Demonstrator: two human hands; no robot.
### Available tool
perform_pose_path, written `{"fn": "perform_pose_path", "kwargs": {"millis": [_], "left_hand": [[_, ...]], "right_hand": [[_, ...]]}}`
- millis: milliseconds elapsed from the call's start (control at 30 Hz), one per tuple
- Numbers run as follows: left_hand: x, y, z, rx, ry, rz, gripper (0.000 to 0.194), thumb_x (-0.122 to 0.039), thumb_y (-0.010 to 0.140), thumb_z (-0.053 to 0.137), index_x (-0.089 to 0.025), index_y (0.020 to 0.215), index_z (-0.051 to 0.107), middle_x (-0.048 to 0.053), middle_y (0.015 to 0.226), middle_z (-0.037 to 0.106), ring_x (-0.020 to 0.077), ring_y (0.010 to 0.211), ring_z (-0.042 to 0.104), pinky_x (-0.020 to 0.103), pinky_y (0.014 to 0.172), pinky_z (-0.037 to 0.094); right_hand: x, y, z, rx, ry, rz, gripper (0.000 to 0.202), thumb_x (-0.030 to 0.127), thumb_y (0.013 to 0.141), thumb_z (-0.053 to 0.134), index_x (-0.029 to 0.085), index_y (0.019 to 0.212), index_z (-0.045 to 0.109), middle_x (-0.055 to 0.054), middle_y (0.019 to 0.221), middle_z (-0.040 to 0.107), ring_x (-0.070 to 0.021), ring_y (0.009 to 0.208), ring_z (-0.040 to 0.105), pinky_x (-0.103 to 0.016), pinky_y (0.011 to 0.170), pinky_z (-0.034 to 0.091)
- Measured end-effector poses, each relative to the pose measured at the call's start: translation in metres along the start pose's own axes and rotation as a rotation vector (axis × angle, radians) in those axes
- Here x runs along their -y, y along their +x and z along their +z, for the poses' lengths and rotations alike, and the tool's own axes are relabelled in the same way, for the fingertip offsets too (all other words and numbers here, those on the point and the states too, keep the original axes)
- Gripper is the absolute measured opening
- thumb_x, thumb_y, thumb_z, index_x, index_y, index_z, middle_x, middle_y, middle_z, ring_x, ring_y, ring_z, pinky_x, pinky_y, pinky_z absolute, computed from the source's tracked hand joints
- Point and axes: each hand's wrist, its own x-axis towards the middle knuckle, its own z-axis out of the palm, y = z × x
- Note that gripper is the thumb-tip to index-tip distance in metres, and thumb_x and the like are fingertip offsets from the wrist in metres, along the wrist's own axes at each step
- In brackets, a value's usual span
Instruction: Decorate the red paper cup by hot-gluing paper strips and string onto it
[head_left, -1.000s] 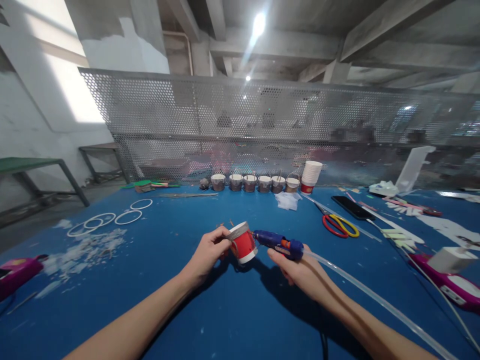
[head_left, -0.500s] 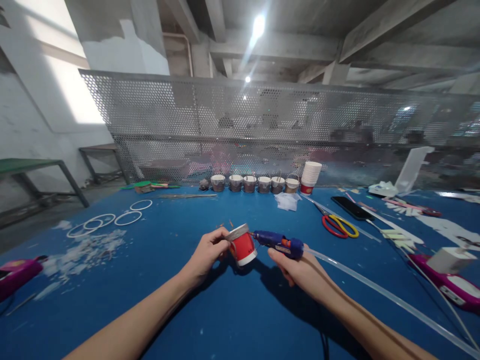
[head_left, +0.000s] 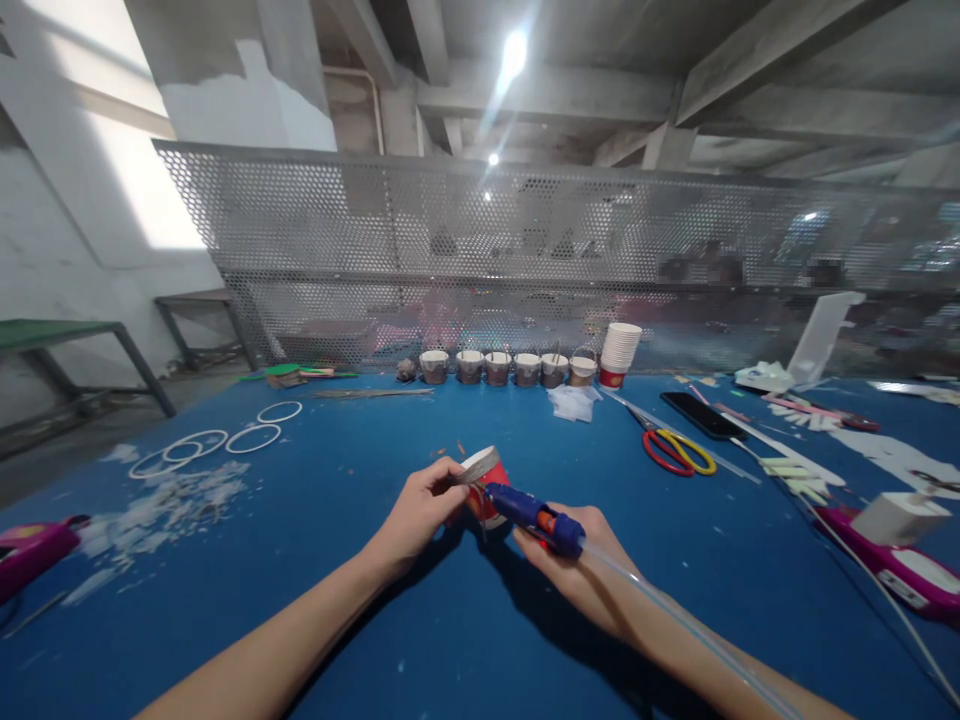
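Observation:
My left hand (head_left: 429,508) grips a tilted red paper cup (head_left: 493,470) near its rim, where a grey-brown strip runs around it. Fingers of that hand hide part of the cup's left side. A blue hot glue gun (head_left: 534,515) is in my right hand (head_left: 581,560), with its nozzle up against the cup's side, close to my left fingertips. From the gun's back end a long clear glue stick (head_left: 690,630) reaches down to the right. Whether the nozzle touches the cup I cannot tell.
Several grey-wrapped cups (head_left: 497,370) line the back beside a stack of paper cups (head_left: 621,350). Scissors (head_left: 679,452), a black phone (head_left: 701,415) and a magenta power strip (head_left: 892,570) lie right. White rings (head_left: 253,438) and scraps (head_left: 161,505) lie left.
My right hand has brought the glue gun left and slightly down, so its nozzle now overlaps the cup's front. The cup has turned a little in my left hand.

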Motion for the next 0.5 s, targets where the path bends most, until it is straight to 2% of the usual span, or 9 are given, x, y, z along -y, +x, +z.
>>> {"fn": "perform_pose_path", "kwargs": {"millis": [167, 367, 500], "left_hand": [[0.001, 0.001, 0.000, -0.011, 0.007, -0.001, 0.009, -0.026, 0.065, 0.057, -0.018, 0.065, 0.059, -0.006, 0.047, 0.046, 0.0089, 0.045, 0.040, 0.022, 0.046, 0.031], [0.001, 0.004, -0.004, -0.060, -0.006, -0.025, 0.009, -0.026, 0.064, 0.057, -0.017, 0.063, 0.058, -0.005, 0.048, 0.049, 0.0084, 0.045, 0.041, 0.021, 0.046, 0.030], [0.002, 0.005, -0.004, -0.080, -0.001, -0.049, 0.011, -0.028, 0.063, 0.058, -0.018, 0.063, 0.056, -0.006, 0.046, 0.047, 0.0083, 0.044, 0.041, 0.021, 0.045, 0.030]], "right_hand": [[-0.001, -0.001, 0.000, -0.005, 0.037, 0.010, 0.031, 0.041, 0.081, 0.051, 0.021, 0.059, 0.042, 0.003, 0.054, 0.045, -0.0098, 0.048, 0.040, -0.022, 0.046, 0.032], [-0.012, 0.011, -0.022, -0.088, 0.167, 0.305, 0.038, 0.050, 0.081, 0.052, 0.019, 0.059, 0.055, 0.005, 0.039, 0.040, -0.0099, 0.038, 0.039, -0.022, 0.042, 0.032], [-0.040, 0.030, -0.032, -0.202, 0.069, 0.302, 0.034, 0.047, 0.081, 0.055, 0.016, 0.069, 0.066, -0.001, 0.054, 0.057, -0.0122, 0.046, 0.049, -0.022, 0.045, 0.033]]}}
